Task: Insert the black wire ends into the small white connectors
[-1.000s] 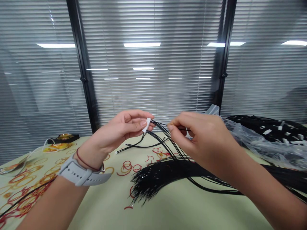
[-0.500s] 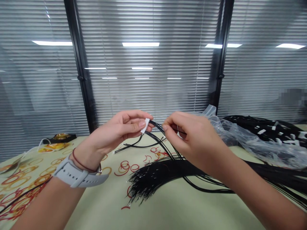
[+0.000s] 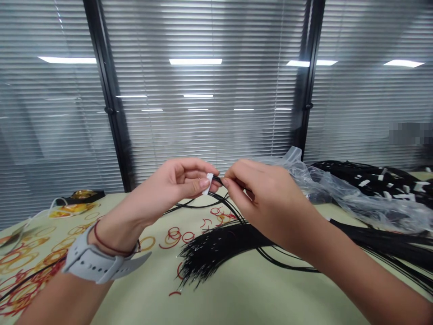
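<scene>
Between the thumb and fingers of my left hand (image 3: 182, 183) is a small white connector (image 3: 208, 184), held above the table. Several black wires (image 3: 225, 200) run out of its right side and droop toward the table. My right hand (image 3: 260, 192) pinches a black wire close to the connector, its thumb and forefinger almost touching the connector's wire side. The wire's tip is hidden by the fingers. Below my hands lies a thick bundle of black wires (image 3: 216, 248) with bare, shiny ends pointing left.
Red and yellow rubber bands (image 3: 23, 266) are scattered over the left of the pale green table (image 3: 142, 298), with more near the middle. A clear plastic bag (image 3: 352, 198) and a heap of black wires with white connectors (image 3: 375, 180) lie at the right. Blinds (image 3: 203, 135) stand behind.
My right hand has moved left, bringing its pinched wire up to the connector. My left hand has shifted slightly down and right with the connector, and the view has moved a little.
</scene>
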A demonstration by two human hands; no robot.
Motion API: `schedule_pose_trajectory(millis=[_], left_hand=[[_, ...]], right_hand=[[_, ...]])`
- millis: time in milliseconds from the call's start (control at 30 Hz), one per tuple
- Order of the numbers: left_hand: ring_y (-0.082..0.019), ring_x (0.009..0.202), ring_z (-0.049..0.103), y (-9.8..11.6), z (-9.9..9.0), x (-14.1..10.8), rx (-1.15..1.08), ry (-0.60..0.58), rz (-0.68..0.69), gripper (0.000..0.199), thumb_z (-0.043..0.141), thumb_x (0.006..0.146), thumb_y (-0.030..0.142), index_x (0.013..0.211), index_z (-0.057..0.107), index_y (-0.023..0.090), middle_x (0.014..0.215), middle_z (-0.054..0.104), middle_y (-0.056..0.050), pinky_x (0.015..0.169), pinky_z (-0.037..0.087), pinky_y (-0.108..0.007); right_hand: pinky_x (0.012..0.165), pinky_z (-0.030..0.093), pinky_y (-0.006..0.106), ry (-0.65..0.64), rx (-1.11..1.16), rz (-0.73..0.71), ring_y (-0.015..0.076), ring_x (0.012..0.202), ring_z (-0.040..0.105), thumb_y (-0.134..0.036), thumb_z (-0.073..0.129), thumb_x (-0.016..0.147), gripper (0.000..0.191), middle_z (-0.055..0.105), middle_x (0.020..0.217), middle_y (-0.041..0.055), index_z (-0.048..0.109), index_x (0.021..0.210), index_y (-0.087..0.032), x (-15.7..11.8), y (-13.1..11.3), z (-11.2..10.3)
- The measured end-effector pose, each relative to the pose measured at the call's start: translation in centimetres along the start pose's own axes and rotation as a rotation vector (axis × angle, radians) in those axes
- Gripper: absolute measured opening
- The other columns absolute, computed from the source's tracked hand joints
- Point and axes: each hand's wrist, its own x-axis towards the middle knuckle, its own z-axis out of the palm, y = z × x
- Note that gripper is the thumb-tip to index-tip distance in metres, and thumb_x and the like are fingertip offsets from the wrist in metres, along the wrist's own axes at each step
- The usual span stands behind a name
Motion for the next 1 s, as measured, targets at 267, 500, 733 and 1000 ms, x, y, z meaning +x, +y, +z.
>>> schedule_pose_trajectory(millis=[267, 500, 733, 1000], left_hand=[[-0.011, 0.067, 0.059, -0.1, 0.6, 0.3, 0.055, 0.094, 0.021, 0.013, 0.063, 0.07, 0.019, 0.083, 0.064, 0.016, 0.07, 0.066, -0.002, 0.06, 0.045, -0.018], [-0.015, 0.074, 0.062, 0.4, 1.3, -0.1, 0.149, 0.173, 0.009, 0.017, 0.064, 0.069, 0.019, 0.086, 0.065, 0.018, 0.07, 0.067, -0.003, 0.066, 0.049, -0.022], [-0.016, 0.076, 0.061, 0.8, 1.5, -0.4, 0.219, 0.232, 0.125, 0.018, 0.063, 0.07, 0.02, 0.088, 0.063, 0.018, 0.079, 0.066, -0.003, 0.067, 0.049, -0.023], [-0.009, 0.08, 0.055, 0.8, -1.6, -0.5, 0.077, 0.354, 0.17, 0.015, 0.059, 0.076, 0.021, 0.09, 0.06, 0.018, 0.077, 0.063, 0.002, 0.067, 0.042, -0.016]], right_hand=[[0.053, 0.024, 0.023, 0.005, -0.049, -0.046, 0.008, 0.053, 0.034, -0.009, 0.043, 0.075, 0.01, 0.04, 0.061, -0.0012, 0.044, 0.068, -0.014, -0.3, -0.4, 0.2], [0.051, 0.021, 0.024, -0.006, -0.07, -0.035, 0.0085, 0.053, 0.032, -0.007, 0.044, 0.072, 0.009, 0.042, 0.063, -0.0012, 0.045, 0.069, -0.015, -0.4, 0.0, 0.5], [0.055, 0.027, 0.023, 0.025, 0.099, 0.117, 0.0096, 0.062, 0.041, -0.025, 0.039, 0.084, 0.016, 0.047, 0.069, 0.0007, 0.048, 0.075, -0.015, 0.0, -0.4, 0.7], [0.048, 0.027, 0.02, -0.334, 0.399, 0.215, 0.0082, 0.054, 0.041, -0.035, 0.043, 0.08, 0.017, 0.048, 0.062, -0.0037, 0.046, 0.08, -0.019, 0.2, 1.9, 2.1]])
